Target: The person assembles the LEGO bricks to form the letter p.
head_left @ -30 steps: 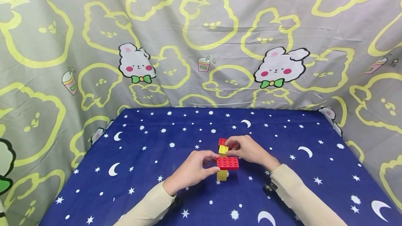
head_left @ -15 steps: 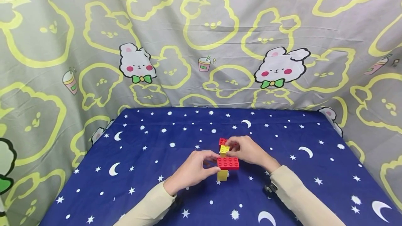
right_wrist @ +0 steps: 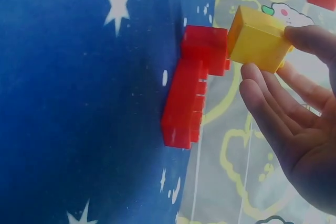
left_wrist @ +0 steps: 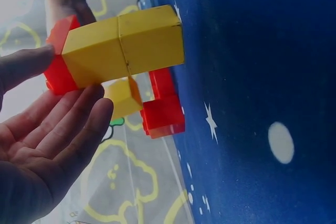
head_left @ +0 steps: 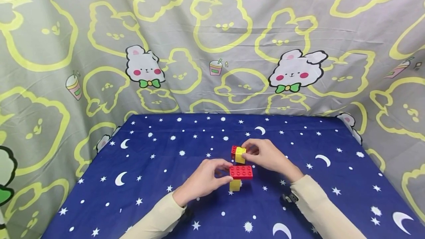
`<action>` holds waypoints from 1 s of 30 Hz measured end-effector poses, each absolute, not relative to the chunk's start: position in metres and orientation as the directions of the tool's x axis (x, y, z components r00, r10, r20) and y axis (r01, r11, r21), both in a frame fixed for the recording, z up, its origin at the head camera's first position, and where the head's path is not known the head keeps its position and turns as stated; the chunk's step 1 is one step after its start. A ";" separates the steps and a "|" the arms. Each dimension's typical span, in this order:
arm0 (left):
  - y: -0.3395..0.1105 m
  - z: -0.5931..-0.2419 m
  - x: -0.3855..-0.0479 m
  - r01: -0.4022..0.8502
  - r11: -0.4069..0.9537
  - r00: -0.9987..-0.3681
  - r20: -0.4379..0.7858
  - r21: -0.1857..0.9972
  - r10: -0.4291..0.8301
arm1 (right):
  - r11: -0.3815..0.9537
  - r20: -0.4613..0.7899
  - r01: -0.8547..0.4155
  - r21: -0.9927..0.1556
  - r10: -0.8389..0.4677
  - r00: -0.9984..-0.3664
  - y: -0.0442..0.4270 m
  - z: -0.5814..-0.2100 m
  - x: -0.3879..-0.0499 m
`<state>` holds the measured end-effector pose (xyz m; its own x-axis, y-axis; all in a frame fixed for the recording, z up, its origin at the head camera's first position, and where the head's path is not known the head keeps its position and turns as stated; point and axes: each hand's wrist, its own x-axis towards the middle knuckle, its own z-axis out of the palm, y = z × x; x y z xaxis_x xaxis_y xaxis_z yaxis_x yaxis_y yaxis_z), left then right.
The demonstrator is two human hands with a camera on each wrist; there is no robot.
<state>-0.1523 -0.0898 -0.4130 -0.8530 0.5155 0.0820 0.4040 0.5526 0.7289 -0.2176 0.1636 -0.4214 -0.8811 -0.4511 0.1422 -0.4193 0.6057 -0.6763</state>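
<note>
My left hand point(head_left: 207, 178) holds a red toy building brick point(head_left: 241, 172) between thumb and fingers. Under that brick sit two stacked yellow bricks point(left_wrist: 123, 43), which touch its studless side. With thumb and fingertips my right hand point(head_left: 265, 154) pinches a separate yellow brick point(right_wrist: 258, 38), held up off the table. Close by, a short red brick point(right_wrist: 205, 48) sits across one end of a long red brick point(right_wrist: 181, 103) on the tablecloth. In the head view the pinched brick partly covers those red ones. Whether it touches them I cannot tell.
A dark blue tablecloth point(head_left: 166, 187) with white moons and stars covers the table. Behind it and at both sides hangs a grey curtain point(head_left: 206, 95) with yellow outlines and rabbit faces.
My right hand has moved slightly right and away from me, carrying the yellow brick, which now shows more of its front face. The left hand and its bricks have stayed put.
</note>
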 end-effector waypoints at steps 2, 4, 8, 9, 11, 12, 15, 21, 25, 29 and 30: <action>-0.090 -0.413 -0.152 0.400 0.551 -0.854 0.079 0.732 0.514 | 0.602 0.158 -0.426 -0.676 -0.446 -0.881 0.164 -0.419 -0.216; -0.090 -0.413 -0.153 0.400 0.548 -0.853 0.081 0.735 0.516 | 0.593 0.180 -0.437 -0.676 -0.443 -0.878 0.165 -0.418 -0.214; -0.090 -0.413 -0.153 0.407 0.540 -0.850 0.089 0.737 0.519 | 0.580 0.211 -0.453 -0.677 -0.437 -0.874 0.166 -0.416 -0.210; -0.091 -0.414 -0.153 0.410 0.536 -0.848 0.092 0.738 0.521 | 0.577 0.215 -0.453 -0.680 -0.434 -0.875 0.167 -0.415 -0.209; -0.091 -0.414 -0.153 0.410 0.529 -0.848 0.097 0.743 0.521 | 0.577 0.218 -0.452 -0.680 -0.429 -0.877 0.167 -0.413 -0.207; -0.091 -0.415 -0.153 0.410 0.526 -0.848 0.098 0.745 0.521 | 0.578 0.218 -0.450 -0.681 -0.426 -0.878 0.168 -0.412 -0.205; -0.091 -0.416 -0.153 0.405 0.520 -0.847 0.095 0.752 0.523 | 0.585 0.217 -0.441 -0.681 -0.415 -0.884 0.171 -0.409 -0.202; -0.092 -0.417 -0.153 0.401 0.515 -0.848 0.094 0.758 0.522 | 0.586 0.230 -0.450 -0.674 -0.413 -0.881 0.171 -0.403 -0.195; -0.092 -0.416 -0.154 0.404 0.503 -0.846 0.102 0.764 0.524 | 0.577 0.249 -0.474 -0.665 -0.428 -0.869 0.169 -0.401 -0.190; -0.092 -0.417 -0.154 0.409 0.497 -0.843 0.108 0.766 0.527 | 0.573 0.260 -0.492 -0.655 -0.441 -0.859 0.167 -0.399 -0.186; -0.092 -0.417 -0.154 0.409 0.497 -0.843 0.108 0.766 0.527 | 0.572 0.263 -0.496 -0.653 -0.443 -0.857 0.167 -0.398 -0.185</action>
